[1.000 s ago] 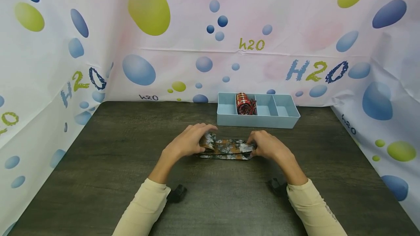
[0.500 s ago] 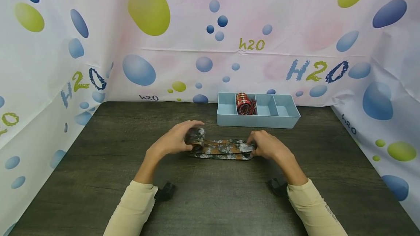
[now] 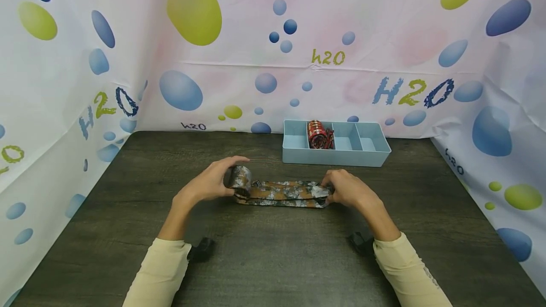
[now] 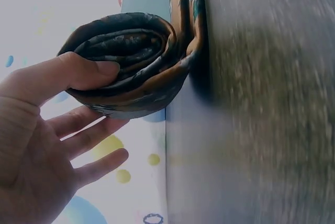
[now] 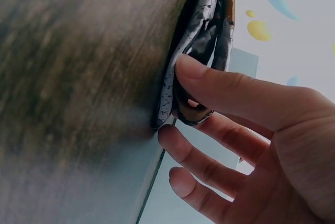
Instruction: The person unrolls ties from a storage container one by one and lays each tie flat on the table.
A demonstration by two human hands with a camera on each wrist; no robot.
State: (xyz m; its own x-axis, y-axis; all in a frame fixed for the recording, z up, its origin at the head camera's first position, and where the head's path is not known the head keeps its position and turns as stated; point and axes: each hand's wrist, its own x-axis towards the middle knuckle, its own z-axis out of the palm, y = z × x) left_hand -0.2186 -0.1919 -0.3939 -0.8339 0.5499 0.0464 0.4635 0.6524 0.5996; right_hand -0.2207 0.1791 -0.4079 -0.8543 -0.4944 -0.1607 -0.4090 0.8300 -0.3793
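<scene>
A camouflage-print strip of cloth (image 3: 287, 192), folded in layers, lies across the dark table. Its left end is wound into a thick roll (image 4: 128, 59) whose coiled layers show in the left wrist view. My left hand (image 3: 209, 181) holds this roll, thumb over the coil's near side and fingers behind it. At the strip's other end, my right hand (image 3: 350, 188) pinches the folded layers between thumb and fingers. The right thumb (image 5: 225, 85) lies on the cloth in the right wrist view, with the lower fingertips close to the tabletop.
Behind the cloth stands a light blue divided box (image 3: 337, 157). One of its compartments holds a rolled red patterned cloth (image 3: 317, 135). White sheeting (image 3: 239, 22) with coloured ovals rises behind and beside the dark table (image 3: 273, 259).
My left hand has moved left with the roll, and a longer flat stretch of camouflage cloth now shows between the hands. My right hand has stayed at its end.
</scene>
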